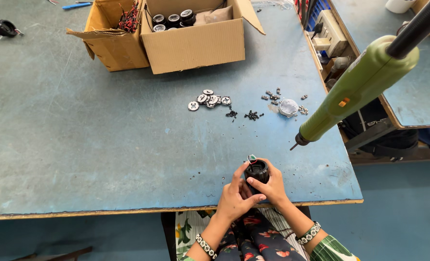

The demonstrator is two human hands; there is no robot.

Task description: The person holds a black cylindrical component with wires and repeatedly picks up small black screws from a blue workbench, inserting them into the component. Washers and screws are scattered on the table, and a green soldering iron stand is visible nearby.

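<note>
On the blue bench, near its front edge, both hands close around a small black cylinder, upright, its open end facing up. The left hand and right hand meet there, fingers gripping its sides, wrists bent inward
</note>
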